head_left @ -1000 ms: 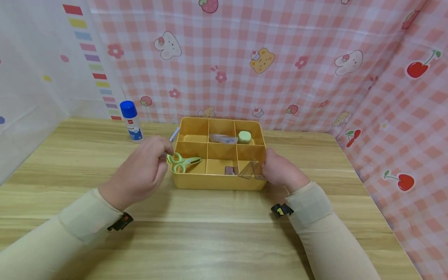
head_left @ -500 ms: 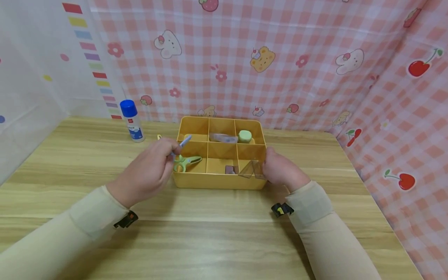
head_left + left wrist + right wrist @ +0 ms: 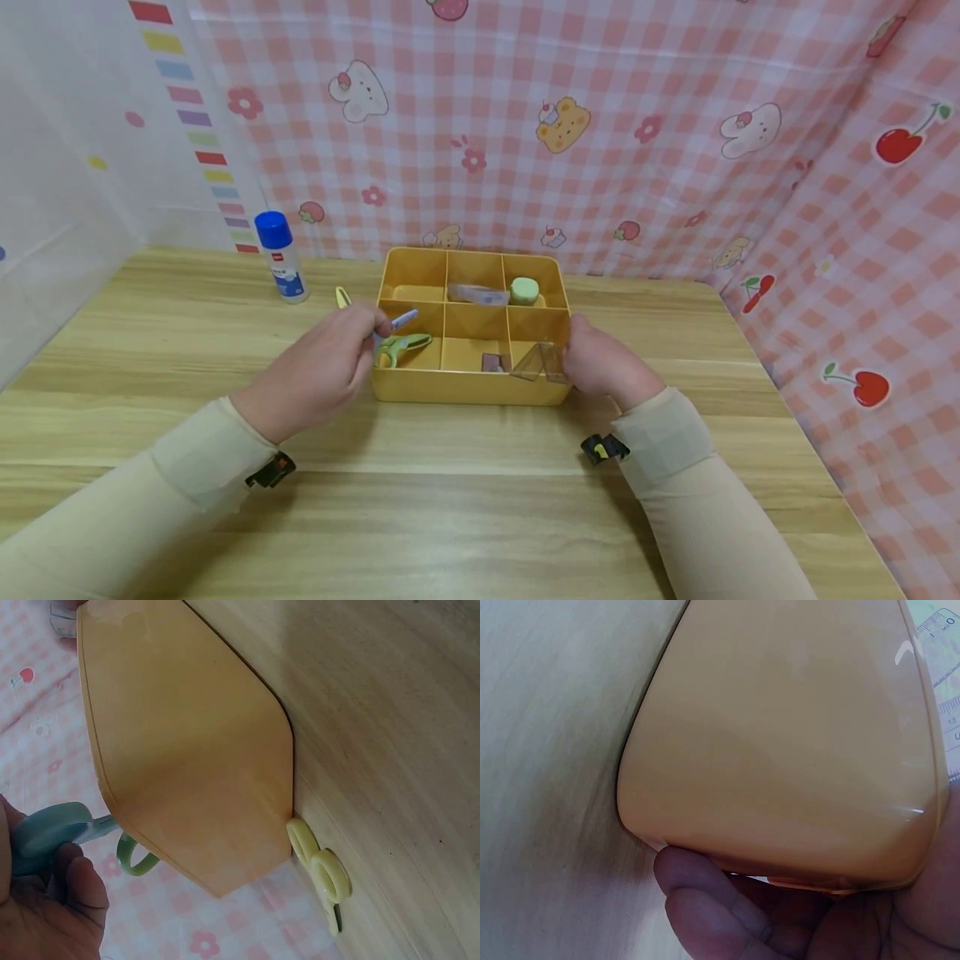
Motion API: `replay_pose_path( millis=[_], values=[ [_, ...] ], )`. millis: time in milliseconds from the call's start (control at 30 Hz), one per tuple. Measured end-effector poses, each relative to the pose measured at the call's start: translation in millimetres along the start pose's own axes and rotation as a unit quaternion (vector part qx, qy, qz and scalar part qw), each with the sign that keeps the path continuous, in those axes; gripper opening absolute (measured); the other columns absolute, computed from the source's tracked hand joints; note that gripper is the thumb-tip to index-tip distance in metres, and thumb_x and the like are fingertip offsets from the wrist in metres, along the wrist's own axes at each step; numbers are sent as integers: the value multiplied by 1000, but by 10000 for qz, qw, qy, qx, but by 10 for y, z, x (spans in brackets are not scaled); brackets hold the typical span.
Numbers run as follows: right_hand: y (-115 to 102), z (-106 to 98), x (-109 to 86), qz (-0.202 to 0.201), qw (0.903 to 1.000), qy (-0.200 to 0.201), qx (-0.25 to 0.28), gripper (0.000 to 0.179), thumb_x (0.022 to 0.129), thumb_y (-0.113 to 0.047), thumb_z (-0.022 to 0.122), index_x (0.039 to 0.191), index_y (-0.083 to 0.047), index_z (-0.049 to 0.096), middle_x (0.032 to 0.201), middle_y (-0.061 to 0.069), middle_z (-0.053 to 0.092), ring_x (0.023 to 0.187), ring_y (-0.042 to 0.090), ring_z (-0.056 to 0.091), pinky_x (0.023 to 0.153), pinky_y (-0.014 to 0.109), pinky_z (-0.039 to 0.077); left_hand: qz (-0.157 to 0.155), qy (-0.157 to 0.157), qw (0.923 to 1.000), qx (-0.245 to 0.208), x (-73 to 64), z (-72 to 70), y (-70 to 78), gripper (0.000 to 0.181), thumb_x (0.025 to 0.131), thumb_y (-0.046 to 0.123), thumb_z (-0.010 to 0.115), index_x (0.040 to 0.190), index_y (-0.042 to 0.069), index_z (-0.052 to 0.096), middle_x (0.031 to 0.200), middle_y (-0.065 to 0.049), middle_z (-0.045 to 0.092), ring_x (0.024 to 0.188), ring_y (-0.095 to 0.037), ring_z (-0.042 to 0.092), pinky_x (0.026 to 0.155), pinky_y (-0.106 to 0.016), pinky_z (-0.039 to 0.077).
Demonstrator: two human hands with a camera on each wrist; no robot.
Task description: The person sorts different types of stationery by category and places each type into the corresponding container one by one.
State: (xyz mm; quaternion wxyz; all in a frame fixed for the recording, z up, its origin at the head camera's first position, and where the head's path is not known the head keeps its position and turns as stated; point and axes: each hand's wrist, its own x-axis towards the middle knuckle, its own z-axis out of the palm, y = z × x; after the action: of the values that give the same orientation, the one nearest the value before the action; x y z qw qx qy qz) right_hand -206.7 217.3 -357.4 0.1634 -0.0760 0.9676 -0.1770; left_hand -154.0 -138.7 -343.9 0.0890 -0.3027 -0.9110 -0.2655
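Observation:
A pair of blue scissors (image 3: 52, 829) is held by its handles in my left hand (image 3: 315, 362). Their blades point over the front left compartment of the yellow-orange divided box (image 3: 472, 388). Green scissors (image 3: 411, 342) lie in that same compartment, partly hidden by the hand. On the table outside the box's left end are yellow scissors (image 3: 345, 883), of which the head view shows only a tip. My right hand (image 3: 603, 362) grips the box's right end, with fingers curled against its wall. A clear set square (image 3: 531, 364) leans in the front right compartment beside that hand.
A glue bottle (image 3: 285, 271) with a blue cap stands at the back left. The box also holds a pale green rounded item (image 3: 524, 291), a translucent purplish item (image 3: 480, 295) and a small purple-brown piece (image 3: 492, 363). Checked cloth (image 3: 465, 125) hangs behind the table.
My left hand has moved right, bringing the blue scissors from outside the box to over its front left compartment, then lowering their tip slightly. My right hand has stayed on the box.

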Motion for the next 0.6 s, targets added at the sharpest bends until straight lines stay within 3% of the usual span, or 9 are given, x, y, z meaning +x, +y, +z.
replay_pose_path(
  millis=[600],
  values=[
    [-3, -7, -7, 49, 9999, -38, 126, 40, 111, -18, 33, 140, 9, 35, 117, 26, 61, 95, 31, 63, 73, 36, 50, -535, -226, 9982, 117, 35, -16, -22, 18, 108, 5, 40, 116, 1, 56, 105, -10, 62, 93, -23, 57, 84, -40, 54]
  ],
)
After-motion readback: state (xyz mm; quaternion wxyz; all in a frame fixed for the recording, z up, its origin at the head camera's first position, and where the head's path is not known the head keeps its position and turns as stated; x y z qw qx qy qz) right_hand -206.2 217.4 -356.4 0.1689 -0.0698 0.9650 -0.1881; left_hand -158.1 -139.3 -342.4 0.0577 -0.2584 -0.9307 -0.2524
